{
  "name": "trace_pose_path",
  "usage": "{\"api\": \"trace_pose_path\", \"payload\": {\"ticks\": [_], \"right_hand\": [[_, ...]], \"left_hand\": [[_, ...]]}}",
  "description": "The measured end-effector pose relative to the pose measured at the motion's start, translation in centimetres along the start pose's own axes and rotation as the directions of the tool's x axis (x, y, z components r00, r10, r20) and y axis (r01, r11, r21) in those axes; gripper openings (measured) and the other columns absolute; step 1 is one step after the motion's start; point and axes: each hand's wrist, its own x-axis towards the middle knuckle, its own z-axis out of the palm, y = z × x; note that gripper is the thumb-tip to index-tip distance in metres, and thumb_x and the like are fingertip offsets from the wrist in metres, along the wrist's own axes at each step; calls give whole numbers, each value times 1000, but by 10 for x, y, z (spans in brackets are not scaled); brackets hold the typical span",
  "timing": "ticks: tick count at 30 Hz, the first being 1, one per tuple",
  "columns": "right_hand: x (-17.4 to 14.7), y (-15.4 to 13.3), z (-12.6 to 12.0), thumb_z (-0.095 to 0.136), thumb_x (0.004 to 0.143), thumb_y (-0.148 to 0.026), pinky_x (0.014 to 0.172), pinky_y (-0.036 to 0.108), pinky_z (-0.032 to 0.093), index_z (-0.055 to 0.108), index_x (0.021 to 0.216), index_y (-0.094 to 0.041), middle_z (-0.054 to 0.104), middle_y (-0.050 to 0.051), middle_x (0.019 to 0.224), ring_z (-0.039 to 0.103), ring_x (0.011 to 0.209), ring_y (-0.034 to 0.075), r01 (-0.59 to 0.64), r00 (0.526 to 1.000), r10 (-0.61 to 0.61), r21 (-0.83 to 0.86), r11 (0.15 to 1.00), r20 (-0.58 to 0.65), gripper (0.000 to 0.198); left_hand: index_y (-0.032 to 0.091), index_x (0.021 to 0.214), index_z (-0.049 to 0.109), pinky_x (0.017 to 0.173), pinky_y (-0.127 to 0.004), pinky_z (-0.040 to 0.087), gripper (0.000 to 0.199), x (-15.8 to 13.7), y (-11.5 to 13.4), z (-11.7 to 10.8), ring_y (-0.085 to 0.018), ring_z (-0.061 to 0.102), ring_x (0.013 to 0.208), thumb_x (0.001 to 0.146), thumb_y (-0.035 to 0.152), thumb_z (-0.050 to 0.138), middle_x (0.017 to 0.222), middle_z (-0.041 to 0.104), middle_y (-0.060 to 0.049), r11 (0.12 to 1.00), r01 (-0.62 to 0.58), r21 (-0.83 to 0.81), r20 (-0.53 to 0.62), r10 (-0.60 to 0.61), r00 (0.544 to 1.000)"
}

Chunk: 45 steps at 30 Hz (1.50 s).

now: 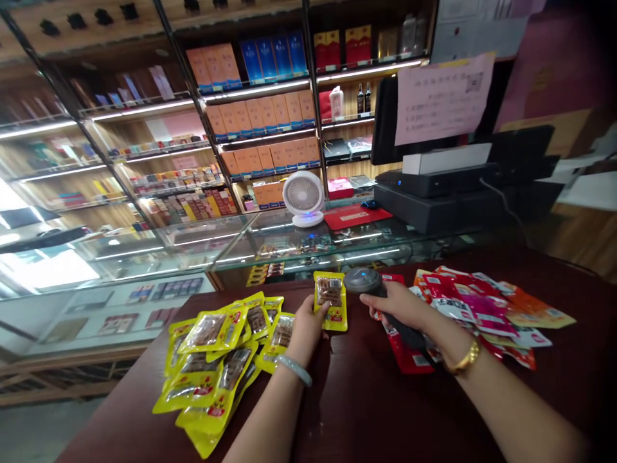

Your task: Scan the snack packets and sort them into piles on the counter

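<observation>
Left hand (310, 321) pinching yellow packet (331, 301), right hand (398, 303) closed round scanner (364, 281), tabletop (347, 392) showing between, yellow pile (209, 360) near its left edge

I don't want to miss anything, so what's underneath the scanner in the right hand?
Red packaging shows on the table beneath the scanner. The right hand and the scanner cover its middle, so I can't tell whether it is one piece or several.

Two hands (308, 321) (401, 303), one scanner (362, 280), one fan (303, 193)
</observation>
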Motion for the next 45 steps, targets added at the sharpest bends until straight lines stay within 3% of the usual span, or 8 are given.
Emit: {"api": "trace_pose_path", "payload": {"ticks": [10, 15, 19, 22, 26, 33, 39, 45], "right_hand": [[-5, -5, -1, 73, 77, -60, 42, 26, 46, 56, 75, -18, 63, 0, 62, 58, 43, 13, -18, 1000, 18, -13, 1000, 11, 45], [-2, 0, 1, 71, 77, -63, 42, 26, 46, 58, 81, -18, 63, -1, 62, 58, 42, 14, -20, 1000, 20, -21, 1000, 8, 47], [-1, 3, 4, 74, 75, -61, 43, 26, 48, 58, 82, -18, 63, -2, 63, 59, 42, 13, -51, 999, 51, -54, 997, 5, 46], [1, 6, 3, 73, 78, -59, 43, 25, 48, 57, 82, -19, 64, -1, 64, 60, 43, 13, -63, 998, 63, -51, 997, 1, 44], [2, 11, 3, 70, 79, -63, 43, 27, 49, 60, 86, -19, 66, 2, 63, 62, 44, 16, -102, 994, 105, -123, 987, 17, 46], [-1, 6, 10, 69, 81, -62, 43, 23, 49, 61, 89, -17, 69, 4, 71, 62, 46, 13, -103, 989, 117, -140, 985, 89, 47], [-6, -1, 15, 71, 79, -62, 41, 22, 48, 58, 77, -17, 65, 2, 64, 60, 44, 12, -109, 983, 131, -165, 980, 127, 47], [-9, -1, 19, 71, 78, -61, 43, 23, 48, 58, 76, -17, 65, 1, 66, 61, 46, 13, -87, 965, 114, -121, 989, 235, 46]], "left_hand": [[16, 107, 60, 41, -22, 52, 24, -3, 11, 7, -16, 67, 62, 89, 31, 58, 96, 70, -10, 998, 48, -43, 47, -46, 998], [16, 124, 59, 69, -29, 62, 37, -3, 6, 26, -18, 70, 85, 87, 13, 56, 117, 70, -11, 962, 80, -260, 323, 9, 946], [18, 140, 51, 81, -37, 60, 55, -3, 12, 23, -22, 68, 96, 86, 18, 60, 129, 65, -11, 993, -121, 1, 325, 114, 939], [18, 132, 61, 102, -37, 48, 48, -4, 22, -7, -25, 62, 113, 84, 23, 63, 127, 66, -12, 839, -309, 448, 137, 277, 951], [20, 116, 71, 101, -39, 46, 37, -5, 29, -64, -28, 60, 114, 84, 36, 65, 117, 69, -13, 549, -143, 824, 34, 204, 978], [16, 106, 73, 99, -46, 43, 48, -3, 21, -95, -37, 53, 121, 77, 53, 65, 122, 65, -19, 260, 51, 964, -45, -29, 999], [14, 99, 72, 94, -44, 43, 40, -1, 20, -83, -37, 60, 114, 75, 46, 69, 114, 69, -20, 269, -3, 963, 19, -58, 998], [21, 96, 60, 70, -30, 41, 17, 5, 21, -72, -24, 66, 88, 85, 34, 61, 97, 72, -8, 616, 33, 787, -84, 53, 995]]}}
